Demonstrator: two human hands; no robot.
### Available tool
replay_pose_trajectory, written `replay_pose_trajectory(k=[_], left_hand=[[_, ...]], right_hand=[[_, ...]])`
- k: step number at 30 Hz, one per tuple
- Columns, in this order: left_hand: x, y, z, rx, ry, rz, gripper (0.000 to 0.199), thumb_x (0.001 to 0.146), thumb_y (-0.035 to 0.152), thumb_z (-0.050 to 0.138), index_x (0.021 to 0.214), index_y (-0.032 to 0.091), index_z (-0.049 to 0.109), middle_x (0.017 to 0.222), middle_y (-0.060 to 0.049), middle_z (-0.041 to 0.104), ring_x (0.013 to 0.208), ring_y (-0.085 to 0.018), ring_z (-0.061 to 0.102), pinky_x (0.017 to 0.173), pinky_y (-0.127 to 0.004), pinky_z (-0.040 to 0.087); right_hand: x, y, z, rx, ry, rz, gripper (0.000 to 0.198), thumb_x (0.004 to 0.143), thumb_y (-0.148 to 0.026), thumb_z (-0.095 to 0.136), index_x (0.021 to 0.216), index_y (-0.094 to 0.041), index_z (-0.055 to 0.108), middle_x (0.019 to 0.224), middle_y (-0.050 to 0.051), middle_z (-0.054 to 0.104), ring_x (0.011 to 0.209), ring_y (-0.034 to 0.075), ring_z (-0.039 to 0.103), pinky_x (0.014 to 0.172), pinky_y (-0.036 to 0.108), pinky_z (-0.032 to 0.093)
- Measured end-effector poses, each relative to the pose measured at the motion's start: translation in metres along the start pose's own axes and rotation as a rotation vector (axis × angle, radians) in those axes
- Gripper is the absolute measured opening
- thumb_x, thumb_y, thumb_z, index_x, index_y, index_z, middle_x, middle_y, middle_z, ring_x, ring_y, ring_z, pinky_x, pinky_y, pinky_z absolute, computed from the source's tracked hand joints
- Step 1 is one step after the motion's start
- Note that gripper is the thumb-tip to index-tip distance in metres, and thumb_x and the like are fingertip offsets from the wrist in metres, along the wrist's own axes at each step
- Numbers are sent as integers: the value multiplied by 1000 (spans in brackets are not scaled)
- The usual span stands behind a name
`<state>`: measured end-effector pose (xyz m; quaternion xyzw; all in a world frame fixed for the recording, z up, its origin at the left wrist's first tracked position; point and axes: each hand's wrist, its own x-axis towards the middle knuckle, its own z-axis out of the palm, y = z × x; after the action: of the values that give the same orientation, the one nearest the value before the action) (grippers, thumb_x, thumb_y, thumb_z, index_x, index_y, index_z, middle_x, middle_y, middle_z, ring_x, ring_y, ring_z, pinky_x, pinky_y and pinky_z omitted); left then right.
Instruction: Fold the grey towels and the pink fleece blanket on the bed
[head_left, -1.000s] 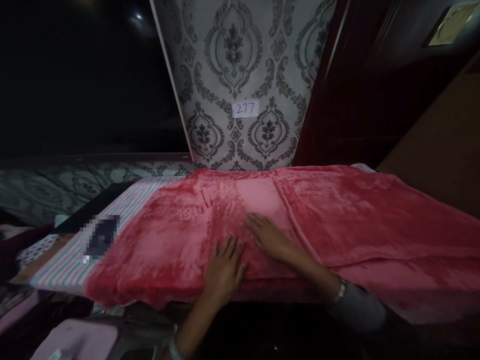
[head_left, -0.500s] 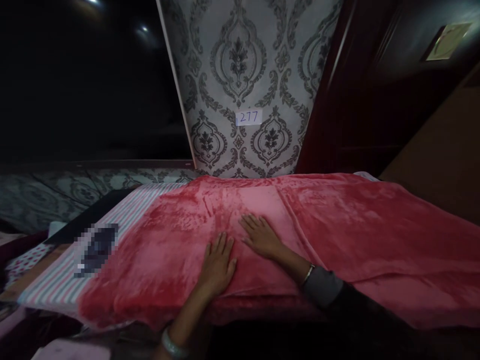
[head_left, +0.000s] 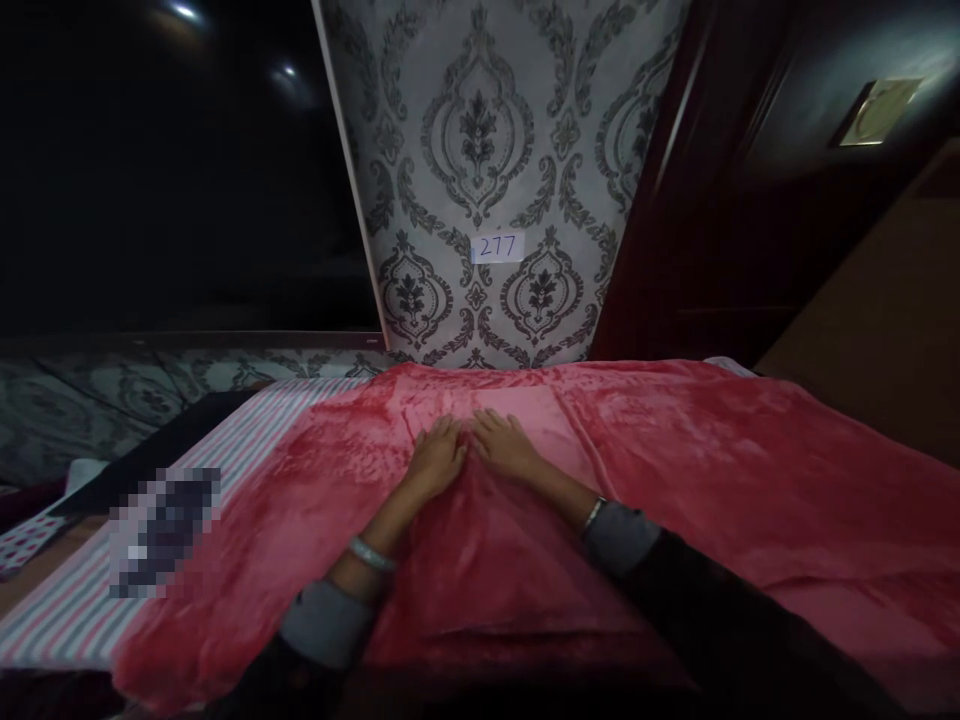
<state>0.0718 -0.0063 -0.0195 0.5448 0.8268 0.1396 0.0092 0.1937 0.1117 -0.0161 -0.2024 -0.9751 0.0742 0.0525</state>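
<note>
A red plush blanket is spread over the surface in front of me, with a fold line right of the middle and a paler pink patch near its far side. My left hand lies palm down on the blanket, fingers stretched away from me. Close beside it, my right hand rests flat on the cloth too, its fingers pointing forward and left. Shallow creases run through the fabric between and below my hands. Neither hand grips anything.
Striped cloth shows beyond the blanket's left edge, with a blurred dark patch on it. Behind stand a large black screen, patterned wallpaper bearing a paper label, and a dark red door.
My left hand has slid forward across the blanket, up beside the right hand. My right hand has shifted slightly left and forward. The cloth between them has creased.
</note>
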Motion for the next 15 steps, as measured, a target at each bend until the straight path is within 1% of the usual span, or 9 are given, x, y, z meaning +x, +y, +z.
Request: replay_pose_trajectory(k=[1, 3, 5, 7, 10, 12, 14, 15], left_hand=[[6, 0, 6, 30, -19, -11, 53, 98, 26, 40, 148, 10, 43, 159, -18, 36, 150, -29, 30, 121, -53, 27], [11, -2, 19, 67, -39, 0, 53, 100, 27, 35, 150, 9, 41, 161, -17, 33, 151, -28, 26, 122, -55, 22], [10, -6, 31, 83, -43, 22, 54, 102, 29, 31, 151, 9, 40, 161, -16, 32, 152, -27, 24, 123, -55, 19], [9, -10, 37, 85, -35, 27, 54, 103, 31, 29, 151, 10, 39, 162, -16, 31, 152, -28, 24, 123, -55, 19], [9, -11, 40, 71, -12, 16, 55, 103, 33, 26, 151, 11, 41, 161, -16, 33, 152, -28, 25, 123, -55, 21], [10, -11, 40, 55, -3, 13, 55, 103, 33, 27, 151, 12, 42, 160, -16, 35, 151, -28, 27, 122, -55, 22], [11, -11, 39, 34, 13, 11, 54, 102, 33, 29, 150, 13, 43, 160, -15, 36, 151, -27, 27, 122, -55, 23], [11, -11, 39, 24, 27, 6, 54, 101, 34, 32, 150, 13, 43, 161, -15, 34, 151, -28, 26, 122, -55, 23]], right_hand=[[6, -3, 8, 2, 9, -16, 54, 103, -29, 31, 155, -18, 37, 162, 10, 28, 151, 24, 21, 120, 53, 21], [12, 3, 24, -6, 21, -32, 53, 104, -32, 31, 155, -18, 38, 162, 10, 30, 151, 24, 22, 120, 53, 21], [9, 21, 36, -25, 42, -27, 55, 105, -40, 31, 155, -19, 37, 162, 10, 29, 151, 25, 21, 120, 54, 19], [1, 47, 39, -56, 59, 29, 58, 104, -47, 33, 155, -19, 37, 163, 10, 27, 151, 26, 20, 121, 55, 18], [-13, 85, 28, -123, 33, 162, 61, 104, -47, 33, 156, -16, 36, 162, 12, 27, 151, 27, 20, 121, 53, 19], [-18, 102, 16, -158, -12, 259, 60, 103, -45, 34, 155, -14, 37, 162, 14, 28, 151, 28, 22, 120, 54, 20], [-16, 108, 5, -177, -42, 325, 59, 103, -42, 35, 154, -13, 39, 160, 17, 31, 149, 31, 24, 119, 58, 20], [-12, 105, 1, -184, -43, 337, 58, 103, -41, 35, 154, -13, 39, 160, 18, 31, 149, 31, 25, 118, 59, 20]])
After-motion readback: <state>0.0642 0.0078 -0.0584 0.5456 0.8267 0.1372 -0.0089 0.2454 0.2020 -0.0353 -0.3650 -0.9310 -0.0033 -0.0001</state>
